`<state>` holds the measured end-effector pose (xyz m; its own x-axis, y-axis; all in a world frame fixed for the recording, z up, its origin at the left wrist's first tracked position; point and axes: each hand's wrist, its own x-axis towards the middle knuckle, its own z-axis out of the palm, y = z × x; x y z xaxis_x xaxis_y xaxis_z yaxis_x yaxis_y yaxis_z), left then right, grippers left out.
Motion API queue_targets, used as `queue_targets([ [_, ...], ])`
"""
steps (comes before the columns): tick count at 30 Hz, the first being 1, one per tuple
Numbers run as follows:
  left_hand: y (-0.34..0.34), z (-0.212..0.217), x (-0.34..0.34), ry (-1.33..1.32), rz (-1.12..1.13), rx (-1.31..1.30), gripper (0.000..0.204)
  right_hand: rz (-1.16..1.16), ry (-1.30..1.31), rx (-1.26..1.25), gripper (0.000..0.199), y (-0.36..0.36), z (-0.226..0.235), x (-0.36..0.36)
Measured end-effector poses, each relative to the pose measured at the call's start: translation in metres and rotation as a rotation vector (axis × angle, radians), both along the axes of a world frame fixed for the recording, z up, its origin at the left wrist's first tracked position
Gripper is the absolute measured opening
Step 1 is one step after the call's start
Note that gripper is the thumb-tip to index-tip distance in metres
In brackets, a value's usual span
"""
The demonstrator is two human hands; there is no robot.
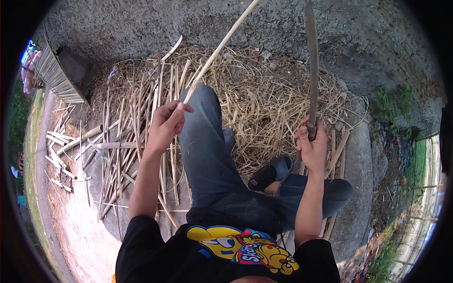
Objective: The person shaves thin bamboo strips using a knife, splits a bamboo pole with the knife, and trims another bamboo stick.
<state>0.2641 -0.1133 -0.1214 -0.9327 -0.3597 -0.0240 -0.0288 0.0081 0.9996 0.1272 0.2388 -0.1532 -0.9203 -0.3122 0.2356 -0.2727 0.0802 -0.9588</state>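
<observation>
Between the thumb and fingers of my left hand (167,123) is the lower end of a long pale bamboo strip (218,50). The strip slants up and to the right, past my bent knee, and leaves the top of the picture. My right hand (312,142) is wrapped round the handle of a machete (313,61), whose long dark blade points upward, apart from the strip. A thick heap of thin bamboo shavings (259,111) covers the ground beyond my legs, between the two hands.
Many split bamboo strips (134,141) lie piled at the left, with cut bamboo poles (80,140) farther out. A rough grey wall (212,28) runs along the back. More strips (337,153) lie beside my right knee. A slatted bamboo panel (59,70) stands at the far left.
</observation>
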Motion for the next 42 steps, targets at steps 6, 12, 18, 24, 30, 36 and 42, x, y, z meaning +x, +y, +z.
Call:
queue_targets([
  [6, 0.033, -0.032, 0.020, -0.271, -0.170, -0.006, 0.040, 0.148, 0.148, 0.319, 0.040, -0.053, -0.013, 0.025],
  [12, 0.038, -0.048, 0.040, -0.306, -0.114, -0.332, 0.043, 0.220, 0.495, 0.561, 0.052, -0.095, -0.031, 0.037],
  [18, 0.040, -0.052, 0.073, -0.325, -0.040, -0.350, 0.044, 0.222, 0.785, 0.695, 0.058, -0.104, -0.037, 0.010],
  [24, 0.020, -0.078, 0.190, -0.461, -0.153, -0.482, 0.044, -0.343, -0.035, 0.803, 0.069, 0.002, -0.063, -0.217],
  [30, 0.015, -0.087, 0.185, -0.443, -0.036, -0.653, 0.036, -0.343, -0.366, 0.172, 0.060, -0.019, -0.048, -0.163],
  [36, 0.003, -0.100, 0.150, -0.366, -0.085, -0.682, 0.034, -0.061, 0.107, 0.305, 0.057, -0.061, -0.057, -0.102],
  [42, 0.006, -0.098, 0.145, -0.356, -0.104, -0.696, 0.037, 0.219, 0.120, 0.468, 0.061, -0.077, -0.053, -0.061],
])
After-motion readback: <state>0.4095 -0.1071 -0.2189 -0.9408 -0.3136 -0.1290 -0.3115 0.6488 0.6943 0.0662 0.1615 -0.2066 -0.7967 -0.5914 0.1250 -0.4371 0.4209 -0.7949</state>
